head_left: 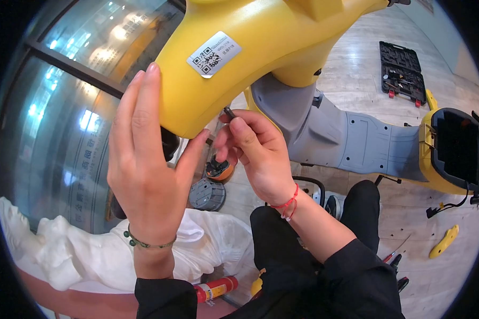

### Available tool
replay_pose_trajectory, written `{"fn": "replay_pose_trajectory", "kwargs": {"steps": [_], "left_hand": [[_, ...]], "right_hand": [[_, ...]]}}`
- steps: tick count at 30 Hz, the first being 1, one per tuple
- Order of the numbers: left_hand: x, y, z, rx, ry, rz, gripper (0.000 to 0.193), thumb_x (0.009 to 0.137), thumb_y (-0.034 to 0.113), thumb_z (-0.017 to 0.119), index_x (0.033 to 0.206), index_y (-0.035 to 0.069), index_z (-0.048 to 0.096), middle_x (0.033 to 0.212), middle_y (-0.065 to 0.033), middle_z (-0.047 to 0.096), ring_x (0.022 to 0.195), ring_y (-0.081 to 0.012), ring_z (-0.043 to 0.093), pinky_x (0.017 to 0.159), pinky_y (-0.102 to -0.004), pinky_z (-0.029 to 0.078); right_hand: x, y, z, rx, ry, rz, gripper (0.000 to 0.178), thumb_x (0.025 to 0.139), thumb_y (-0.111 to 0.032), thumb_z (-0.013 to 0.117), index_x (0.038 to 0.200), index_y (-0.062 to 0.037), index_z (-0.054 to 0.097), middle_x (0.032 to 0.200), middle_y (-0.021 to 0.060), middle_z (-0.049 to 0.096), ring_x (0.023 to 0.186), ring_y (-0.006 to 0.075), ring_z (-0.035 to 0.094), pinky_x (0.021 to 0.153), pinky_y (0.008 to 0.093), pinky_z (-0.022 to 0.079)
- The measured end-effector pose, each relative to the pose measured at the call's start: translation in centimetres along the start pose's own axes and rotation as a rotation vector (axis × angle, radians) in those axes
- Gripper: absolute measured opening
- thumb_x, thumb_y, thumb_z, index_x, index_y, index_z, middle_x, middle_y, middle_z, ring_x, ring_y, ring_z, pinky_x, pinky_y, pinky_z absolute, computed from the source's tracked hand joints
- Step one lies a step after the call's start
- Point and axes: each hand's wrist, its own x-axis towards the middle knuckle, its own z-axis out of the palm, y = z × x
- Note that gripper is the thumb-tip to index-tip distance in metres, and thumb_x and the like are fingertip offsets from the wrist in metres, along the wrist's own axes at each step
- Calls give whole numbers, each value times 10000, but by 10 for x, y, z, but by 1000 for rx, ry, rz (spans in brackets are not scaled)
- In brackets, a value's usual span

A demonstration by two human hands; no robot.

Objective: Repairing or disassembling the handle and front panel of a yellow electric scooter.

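A large yellow plastic panel of a scooter-like machine fills the upper middle, with a silver sticker on its face. My left hand lies along the panel's left end, fingers stretched upward and thumb spread toward the lower corner. Just under the panel's lower edge, my right hand is closed in a pinch. Between its thumb and forefinger sits a small dark cylindrical piece, its tip close to the panel; whether it touches cannot be made out. My other right fingers curl beneath.
The machine's grey body stretches right. An open black tool case lies on the floor behind it. A yellow part and a screwdriver lie at lower right. White statue and red cylinder are at lower left.
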Motion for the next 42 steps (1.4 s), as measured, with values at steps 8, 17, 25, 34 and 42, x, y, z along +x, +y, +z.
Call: {"fn": "replay_pose_trajectory", "kwargs": {"steps": [8, 17, 25, 34, 42], "left_hand": [[3, 0, 3, -37, 28, 46, 756, 621, -11, 751, 1310, 60, 449, 1290, -128, 502, 1169, -293, 493, 966, -362, 399], [3, 0, 4, -48, 49, 55, 740, 620, -28, 748, 1299, 54, 463, 1291, -119, 507, 1168, -269, 499, 965, -344, 397], [3, 0, 6, -24, 60, 88, 730, 624, -50, 737, 1294, 38, 463, 1290, -115, 510, 1162, -254, 503, 971, -337, 385], [3, -2, 8, -25, 72, 106, 732, 626, -46, 742, 1296, 36, 460, 1293, -115, 509, 1157, -247, 504, 972, -335, 380], [3, -3, 9, -38, 82, 116, 719, 638, -34, 744, 1295, 31, 462, 1291, -125, 508, 1160, -249, 503, 972, -338, 381]], "right_hand": [[3, 1, -2, -28, 2, -22, 240, 952, -186, 474, 1082, 3, 544, 756, 53, 561, 653, 118, 516, 599, 241, 422], [3, 3, -2, 23, -5, -22, 244, 947, -167, 485, 1095, 18, 545, 786, 48, 554, 687, 106, 503, 615, 235, 426], [6, 5, -5, 61, -59, -39, 247, 946, -154, 482, 1106, 22, 548, 774, 40, 542, 674, 104, 486, 602, 232, 415], [9, 7, -5, 75, -76, -49, 251, 945, -166, 486, 1097, 23, 551, 747, 35, 536, 645, 99, 476, 592, 225, 403], [9, 7, -5, 82, -76, -37, 253, 947, -178, 484, 1088, 22, 550, 733, 30, 527, 633, 99, 467, 584, 224, 398]]}}
